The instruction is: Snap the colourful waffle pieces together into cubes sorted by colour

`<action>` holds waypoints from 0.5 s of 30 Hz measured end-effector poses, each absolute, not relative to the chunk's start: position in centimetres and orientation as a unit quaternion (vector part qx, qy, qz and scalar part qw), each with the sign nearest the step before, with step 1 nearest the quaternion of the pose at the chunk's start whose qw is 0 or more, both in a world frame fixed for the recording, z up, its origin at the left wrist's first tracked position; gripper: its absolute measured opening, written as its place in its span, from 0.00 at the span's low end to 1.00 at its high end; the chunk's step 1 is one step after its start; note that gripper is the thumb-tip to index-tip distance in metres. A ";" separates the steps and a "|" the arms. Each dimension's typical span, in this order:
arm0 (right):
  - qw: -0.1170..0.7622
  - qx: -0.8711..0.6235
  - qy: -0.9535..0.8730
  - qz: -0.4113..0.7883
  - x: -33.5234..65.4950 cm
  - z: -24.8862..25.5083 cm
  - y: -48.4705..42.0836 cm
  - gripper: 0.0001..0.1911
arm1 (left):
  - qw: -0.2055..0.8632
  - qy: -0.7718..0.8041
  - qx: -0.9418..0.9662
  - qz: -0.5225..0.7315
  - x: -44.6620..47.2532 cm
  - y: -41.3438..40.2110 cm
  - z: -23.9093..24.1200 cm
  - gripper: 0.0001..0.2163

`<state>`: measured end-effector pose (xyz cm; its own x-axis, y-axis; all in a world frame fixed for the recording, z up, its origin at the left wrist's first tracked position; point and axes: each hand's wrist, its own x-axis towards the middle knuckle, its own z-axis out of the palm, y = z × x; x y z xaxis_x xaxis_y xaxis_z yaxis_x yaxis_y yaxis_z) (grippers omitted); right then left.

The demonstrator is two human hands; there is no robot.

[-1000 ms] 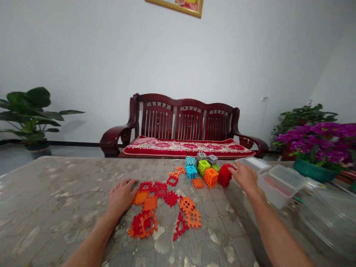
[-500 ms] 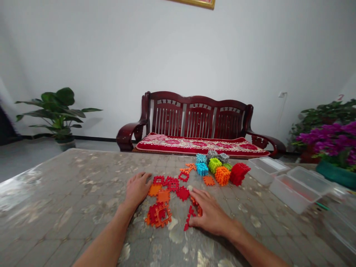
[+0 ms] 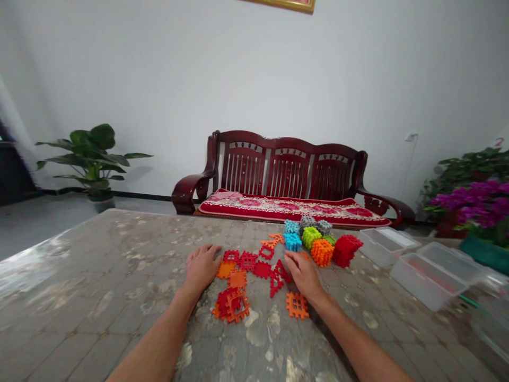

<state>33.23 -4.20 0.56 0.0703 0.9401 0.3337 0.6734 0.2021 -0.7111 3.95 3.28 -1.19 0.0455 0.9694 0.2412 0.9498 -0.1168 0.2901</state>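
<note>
My left hand [image 3: 202, 266] lies palm down on the table with its fingers stretched out, beside a red window piece [image 3: 231, 256] and an orange square piece [image 3: 226, 270]. My right hand [image 3: 303, 275] rests at the right edge of some red triangular interlocking pieces [image 3: 277, 280], fingers extended; its underside is hidden. Below it lies an orange window piece [image 3: 297, 305]. Between the hands are a red lattice piece [image 3: 247, 261], a red solid piece [image 3: 263, 269] and another orange square [image 3: 237, 279]. Nearer to me, an orange frame [image 3: 237, 306] overlaps red pieces.
Stacks of toothed pieces stand beyond my right hand: blue [image 3: 292, 242], green [image 3: 311, 237], orange [image 3: 322, 253] and red [image 3: 347, 250]. Clear plastic boxes [image 3: 427, 278] sit at the right. Past the patterned table [image 3: 131, 276] is a wooden bench [image 3: 284, 164].
My right hand has moved forward, away from me. The red triangular pieces lie farther up the table, and the orange window piece is uncovered. My left hand stays in place; the view has turned slightly left.
</note>
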 end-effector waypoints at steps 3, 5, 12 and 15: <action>0.381 -0.623 -0.669 0.133 33.5 0.6 -4.2 0.17 | 0.025 0.665 0.723 0.187 3.9 3.3 -1.2 0.18; 0.352 -0.632 -0.682 0.105 33.6 0.4 -4.4 0.19 | 0.023 0.664 0.723 0.187 3.9 3.3 -1.3 0.18; 0.279 -0.595 -0.752 0.054 32.5 0.8 -5.1 0.18 | 0.027 0.661 0.725 0.191 3.9 3.4 -1.4 0.18; 0.238 -0.587 -0.773 0.043 31.2 1.5 -4.8 0.14 | 0.028 0.662 0.723 0.193 3.9 3.4 -1.4 0.18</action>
